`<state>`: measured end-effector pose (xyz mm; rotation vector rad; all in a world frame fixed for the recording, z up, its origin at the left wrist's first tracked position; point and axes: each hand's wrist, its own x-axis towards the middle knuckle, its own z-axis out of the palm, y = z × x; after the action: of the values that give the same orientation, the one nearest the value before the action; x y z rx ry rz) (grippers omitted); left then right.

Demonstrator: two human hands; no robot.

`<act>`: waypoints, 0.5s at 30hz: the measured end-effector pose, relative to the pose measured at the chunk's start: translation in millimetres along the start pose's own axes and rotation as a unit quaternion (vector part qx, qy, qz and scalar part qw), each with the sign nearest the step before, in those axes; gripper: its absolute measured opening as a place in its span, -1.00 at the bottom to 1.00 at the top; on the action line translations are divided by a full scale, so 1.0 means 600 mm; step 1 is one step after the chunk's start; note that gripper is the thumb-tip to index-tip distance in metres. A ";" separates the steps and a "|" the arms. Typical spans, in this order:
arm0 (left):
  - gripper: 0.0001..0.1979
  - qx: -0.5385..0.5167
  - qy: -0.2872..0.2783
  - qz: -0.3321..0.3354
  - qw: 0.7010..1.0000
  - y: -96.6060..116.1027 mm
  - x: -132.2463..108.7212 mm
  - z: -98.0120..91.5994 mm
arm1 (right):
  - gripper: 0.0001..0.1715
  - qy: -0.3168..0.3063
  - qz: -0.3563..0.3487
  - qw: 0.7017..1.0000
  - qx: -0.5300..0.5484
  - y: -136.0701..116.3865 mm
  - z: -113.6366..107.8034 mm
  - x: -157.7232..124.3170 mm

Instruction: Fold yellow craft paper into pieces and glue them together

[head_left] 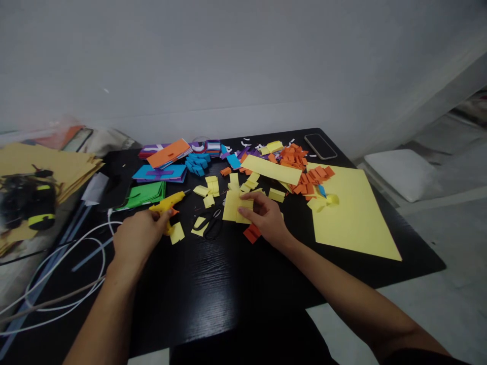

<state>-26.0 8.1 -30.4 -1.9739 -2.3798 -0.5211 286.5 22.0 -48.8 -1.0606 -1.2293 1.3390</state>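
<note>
My left hand (139, 234) is closed around a yellow glue gun (166, 204), whose nozzle points away to the right. In my right hand (268, 218) a folded yellow paper piece (231, 207) is pinched between thumb and fingers. Between the two hands lie black-handled scissors (212, 223), partly over a yellow scrap. Small folded yellow papers (212, 186) are scattered just beyond them. A red-orange paper piece (251, 233) rests under my right hand's fingers, on the black table (213, 284).
Stacks of green (146, 194), blue (160, 172) and orange paper (170, 153) stand at the back left. Orange folded pieces (292, 158) pile up near a large yellow sheet (352, 213). A phone (320, 146) lies at the far right corner; white cable (81, 243) loops at left.
</note>
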 end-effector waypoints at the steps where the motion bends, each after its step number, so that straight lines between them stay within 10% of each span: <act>1: -0.49 0.003 0.006 -0.005 1.000 0.003 0.000 -0.004 | -0.62 -0.005 0.003 1.000 0.011 0.001 0.000 0.000; 6: -0.67 -0.152 0.108 -0.014 0.982 0.035 -0.009 -0.027 | -0.60 -0.015 0.000 1.000 0.022 0.007 -0.001 0.002; 11: -0.69 -0.446 0.037 -0.157 0.881 0.067 -0.015 -0.035 | -0.68 0.022 -0.012 0.998 -0.051 0.008 -0.004 0.001; 15: -0.72 -0.542 0.031 -0.134 0.829 0.076 -0.017 -0.032 | -0.69 0.029 -0.010 0.998 -0.058 0.001 -0.004 0.000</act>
<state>15.7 0.3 -3.5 -1.6947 -2.5376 -2.3159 288.7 22.3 -49.9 -1.1576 -1.2831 1.2247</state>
